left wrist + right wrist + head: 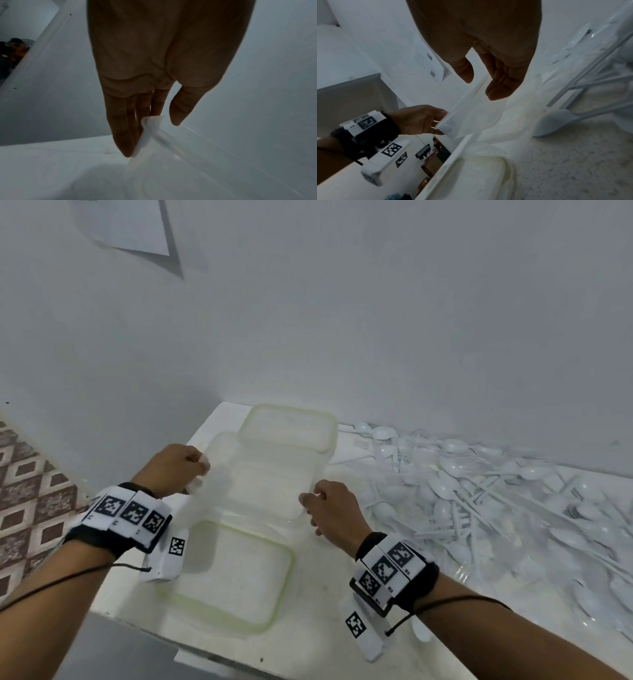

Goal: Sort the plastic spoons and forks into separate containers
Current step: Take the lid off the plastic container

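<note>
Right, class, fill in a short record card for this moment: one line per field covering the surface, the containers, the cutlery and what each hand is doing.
surface: white table against a wall
held container: clear plastic container, gripped at its two ends
left hand: left hand holds the container's left rim
right hand: right hand holds the container's right rim
lids: green-rimmed lid nearest the person; another green-rimmed piece by the wall
cutlery: pile of white spoons and forks to the right, unsorted
sorted so far: nothing visible in the container
</note>
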Available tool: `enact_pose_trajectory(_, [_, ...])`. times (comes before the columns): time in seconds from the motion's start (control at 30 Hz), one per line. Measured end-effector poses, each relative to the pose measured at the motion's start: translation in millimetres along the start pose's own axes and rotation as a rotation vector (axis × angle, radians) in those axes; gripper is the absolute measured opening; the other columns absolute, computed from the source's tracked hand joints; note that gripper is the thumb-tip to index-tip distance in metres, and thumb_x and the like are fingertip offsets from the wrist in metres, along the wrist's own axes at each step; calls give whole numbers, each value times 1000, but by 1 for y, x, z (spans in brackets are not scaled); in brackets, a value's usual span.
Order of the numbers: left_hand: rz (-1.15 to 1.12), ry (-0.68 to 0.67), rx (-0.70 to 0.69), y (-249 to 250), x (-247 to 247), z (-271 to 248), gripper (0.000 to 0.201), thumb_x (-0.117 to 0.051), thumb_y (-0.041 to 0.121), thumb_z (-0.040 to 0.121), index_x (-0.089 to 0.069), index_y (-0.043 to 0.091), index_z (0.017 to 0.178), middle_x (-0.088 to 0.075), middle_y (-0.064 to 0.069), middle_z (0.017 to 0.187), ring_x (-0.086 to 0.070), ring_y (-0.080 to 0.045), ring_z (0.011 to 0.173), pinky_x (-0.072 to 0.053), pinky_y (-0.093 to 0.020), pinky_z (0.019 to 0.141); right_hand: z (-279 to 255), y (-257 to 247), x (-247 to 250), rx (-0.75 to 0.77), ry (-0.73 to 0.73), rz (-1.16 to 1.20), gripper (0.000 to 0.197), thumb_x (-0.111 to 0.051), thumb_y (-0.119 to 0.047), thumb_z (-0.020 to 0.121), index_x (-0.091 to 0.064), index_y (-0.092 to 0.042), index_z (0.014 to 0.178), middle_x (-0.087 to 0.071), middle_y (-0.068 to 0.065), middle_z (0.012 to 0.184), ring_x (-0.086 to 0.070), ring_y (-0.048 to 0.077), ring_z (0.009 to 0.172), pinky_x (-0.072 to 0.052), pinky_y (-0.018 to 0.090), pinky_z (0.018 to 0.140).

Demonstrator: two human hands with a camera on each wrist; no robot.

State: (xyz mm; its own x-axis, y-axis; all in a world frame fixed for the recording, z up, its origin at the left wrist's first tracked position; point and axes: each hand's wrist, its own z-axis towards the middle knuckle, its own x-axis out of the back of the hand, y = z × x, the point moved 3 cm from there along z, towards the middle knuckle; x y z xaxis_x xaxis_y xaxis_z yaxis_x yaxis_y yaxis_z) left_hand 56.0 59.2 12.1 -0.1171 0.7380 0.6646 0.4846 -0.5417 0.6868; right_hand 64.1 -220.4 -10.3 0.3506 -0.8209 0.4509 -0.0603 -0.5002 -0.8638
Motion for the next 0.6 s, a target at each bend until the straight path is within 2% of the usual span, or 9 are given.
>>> enact_pose_trajectory(0.07, [-37,17,-44,16,1,-18,10,-57,8,92,-65,3,89,-68,-17,99,-69,-34,85,-58,-43,75,-16,-2,17,52,29,9,30,-57,-32,86,-39,-19,67,-49,3,73,-51,21,69,-52,44,74])
enact_pose_trajectory(0.1, [-58,22,-70,25,-1,-28,10,-57,9,92,-65,3,89,-68,-16,99,-69,-32,84,-57,-40,72,-25,-2,26,75,43,-3,27,-56,-37,85,-41,-23,69,-52,2,79,-52,20,72,-50,42,74])
enact_pose_trajectory(0.17, [-82,25,-136,47,-11,-51,11,-57,13,93,-64,4,91,-69,-12,100,-70,-29,81,-54,-34,65,-45,6,50,80,66,6,22,-53,-46,84,-54,-24,85,-57,1,101,-59,19,86,-52,40,80])
enact_pose_trajectory(0.2, [-83,23,-167,58,-20,-63,12,-58,15,93,-64,5,91,-69,-10,99,-70,-27,80,-54,-34,65,-55,11,63,79,72,28,31,-53,-48,84,-57,-21,98,-58,0,109,-61,17,91,-53,41,83])
enact_pose_trajectory(0.27, [-83,6,-217,79,-41,-87,13,-58,21,93,-63,9,91,-70,-6,98,-70,-23,78,-56,-38,69,-78,24,91,99,76,78,35,-54,-47,87,-60,-20,109,-64,-6,113,-63,10,97,-54,41,86])
enact_pose_trajectory(0.37, [-83,-30,-291,108,-80,-128,15,-58,27,92,-62,13,89,-72,-3,93,-70,-19,74,-56,-44,75,-119,47,141,129,97,120,18,-56,-34,95,-63,-26,110,-68,-14,108,-64,5,100,-54,41,89])
enact_pose_trajectory(0.47, [-119,-73,-364,136,-123,-176,13,-58,28,92,-60,16,87,-72,-3,88,-69,-21,70,-54,-39,71,-164,76,194,105,164,141,17,-57,-26,95,-66,-32,109,-70,-17,106,-65,5,100,-53,40,90])
enact_pose_trajectory(0.53, [-162,-112,-427,150,-153,-209,14,-59,31,92,-60,18,90,-71,-3,85,-67,-24,71,-54,-41,70,-197,98,224,71,226,159,17,-60,-21,93,-68,-33,104,-72,-17,102,-66,4,97,-52,37,89])
enact_pose_trajectory(0.6, [-224,-159,-441,154,-184,-240,6,-61,28,91,-61,23,95,-69,-1,84,-66,-24,71,-55,-35,67,-229,123,248,16,289,123,20,-65,-17,90,-71,-34,96,-73,-16,96,-67,3,91,-53,35,85])
